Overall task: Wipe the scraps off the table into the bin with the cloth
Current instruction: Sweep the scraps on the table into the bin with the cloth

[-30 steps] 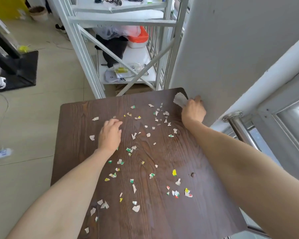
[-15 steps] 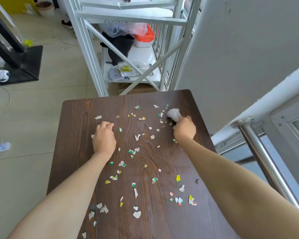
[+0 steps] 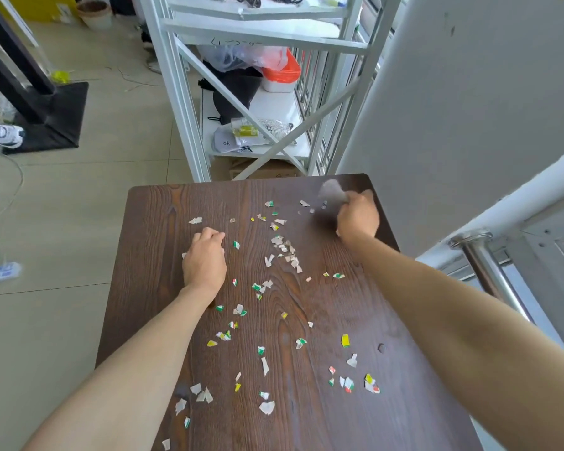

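A dark wooden table carries several small paper scraps, white, green and yellow, spread from its middle to the near edge. My right hand is near the far right corner, closed around a pale grey cloth that sticks out beyond the knuckles and looks blurred. My left hand rests on the table left of centre, fingers curled under, with nothing visibly in it. No bin shows in this view.
A white metal shelf frame with bags and boxes stands just beyond the table's far edge. A grey wall and a steel railing post close in on the right. Tiled floor lies to the left.
My right hand swept the cloth from the far right corner in towards the middle, then back out to that corner. Scraps near the middle are bunched into a small heap. My left hand barely moved.
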Action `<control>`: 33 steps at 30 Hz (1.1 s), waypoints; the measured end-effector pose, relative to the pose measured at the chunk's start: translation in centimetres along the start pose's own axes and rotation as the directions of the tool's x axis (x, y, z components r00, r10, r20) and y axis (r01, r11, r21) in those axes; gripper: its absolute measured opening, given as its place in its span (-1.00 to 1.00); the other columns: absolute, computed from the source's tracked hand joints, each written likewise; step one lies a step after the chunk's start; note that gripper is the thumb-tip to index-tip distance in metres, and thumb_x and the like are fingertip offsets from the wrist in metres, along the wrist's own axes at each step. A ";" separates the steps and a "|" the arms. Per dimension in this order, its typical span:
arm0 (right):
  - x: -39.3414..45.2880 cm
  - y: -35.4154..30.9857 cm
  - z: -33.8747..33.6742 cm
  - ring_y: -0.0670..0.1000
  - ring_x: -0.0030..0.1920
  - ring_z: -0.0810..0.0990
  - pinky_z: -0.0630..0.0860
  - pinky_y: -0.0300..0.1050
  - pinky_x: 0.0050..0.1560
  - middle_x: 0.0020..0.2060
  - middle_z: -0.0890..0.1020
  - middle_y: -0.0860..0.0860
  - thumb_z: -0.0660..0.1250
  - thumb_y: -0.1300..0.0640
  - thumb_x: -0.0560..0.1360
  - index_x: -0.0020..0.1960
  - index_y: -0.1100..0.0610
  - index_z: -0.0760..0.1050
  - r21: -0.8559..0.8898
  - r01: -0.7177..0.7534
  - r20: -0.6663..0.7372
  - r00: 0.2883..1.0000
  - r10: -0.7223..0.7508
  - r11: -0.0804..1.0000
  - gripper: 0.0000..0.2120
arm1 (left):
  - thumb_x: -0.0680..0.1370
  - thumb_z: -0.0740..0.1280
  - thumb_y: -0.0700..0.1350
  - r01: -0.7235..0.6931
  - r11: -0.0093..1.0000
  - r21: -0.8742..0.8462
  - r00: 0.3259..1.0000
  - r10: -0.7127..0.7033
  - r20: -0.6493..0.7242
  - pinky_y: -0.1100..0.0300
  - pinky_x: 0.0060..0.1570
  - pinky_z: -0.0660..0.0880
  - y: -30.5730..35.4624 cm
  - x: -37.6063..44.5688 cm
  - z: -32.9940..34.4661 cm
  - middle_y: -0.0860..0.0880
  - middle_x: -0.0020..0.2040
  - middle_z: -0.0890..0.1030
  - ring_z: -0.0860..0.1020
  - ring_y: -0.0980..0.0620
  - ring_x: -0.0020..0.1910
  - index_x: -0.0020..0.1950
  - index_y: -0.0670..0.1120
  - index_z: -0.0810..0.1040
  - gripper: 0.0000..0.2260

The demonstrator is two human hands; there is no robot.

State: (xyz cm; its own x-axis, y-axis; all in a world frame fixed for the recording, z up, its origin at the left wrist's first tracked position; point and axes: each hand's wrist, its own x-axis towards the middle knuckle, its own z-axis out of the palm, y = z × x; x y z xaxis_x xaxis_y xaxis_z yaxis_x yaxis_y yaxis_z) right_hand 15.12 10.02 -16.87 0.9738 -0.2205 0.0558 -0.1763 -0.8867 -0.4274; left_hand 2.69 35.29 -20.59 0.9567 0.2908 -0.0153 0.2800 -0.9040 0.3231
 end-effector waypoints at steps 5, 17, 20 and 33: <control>3.8 0.8 1.0 0.24 0.22 0.55 0.47 0.01 0.23 0.30 0.44 0.23 0.25 0.27 0.53 0.29 0.29 0.48 -0.105 -0.157 0.098 0.981 0.167 0.982 -0.66 | 0.52 0.32 -0.23 -0.048 0.998 0.050 0.999 0.049 -0.016 0.03 -0.06 0.57 -0.4 0.7 0.4 -0.07 0.15 0.55 0.49 -0.07 0.11 0.26 -0.16 0.52 -0.70; -0.7 -6.9 6.5 0.19 0.16 0.59 0.48 -0.11 0.08 0.18 0.53 0.14 0.21 0.31 0.53 0.24 0.10 0.58 0.000 0.131 0.305 0.944 -0.125 0.991 -0.65 | 0.52 0.33 -0.22 -0.067 0.998 -0.022 0.998 0.066 -0.010 0.00 -0.08 0.57 -1.1 0.9 0.2 -0.04 0.14 0.54 0.48 -0.05 0.09 0.25 -0.15 0.53 -0.71; -3.8 -6.8 7.7 0.15 0.06 0.61 0.42 -0.16 -0.06 0.08 0.55 0.09 0.20 0.35 0.52 0.25 0.07 0.59 0.025 0.247 0.293 0.924 -0.243 0.969 -0.61 | 0.53 0.33 -0.21 -0.069 0.997 -0.028 0.998 0.069 -0.012 0.01 -0.07 0.57 -1.1 0.8 0.0 -0.03 0.15 0.53 0.47 -0.04 0.10 0.26 -0.13 0.52 -0.71; -4.3 -7.2 4.8 0.22 0.09 0.62 0.52 -0.06 0.03 0.14 0.58 0.18 0.18 0.25 0.55 0.14 0.14 0.63 0.051 0.143 0.105 0.983 -0.147 0.988 -0.70 | 0.54 0.27 -0.28 -0.070 0.964 -0.256 0.987 0.030 -0.157 0.02 0.23 0.41 -7.5 -2.5 -1.9 -0.06 0.33 0.48 0.44 -0.08 0.29 0.29 -0.17 0.50 -0.68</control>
State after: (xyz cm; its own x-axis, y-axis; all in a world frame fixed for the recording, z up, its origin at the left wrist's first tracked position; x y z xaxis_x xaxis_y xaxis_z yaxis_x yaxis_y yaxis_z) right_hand 12.92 19.24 -18.33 0.9988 -0.0435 0.0229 -0.0281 -0.8874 -0.4601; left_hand -1.92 41.97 -21.20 0.9401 0.3092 0.1435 0.1823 -0.8118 0.5548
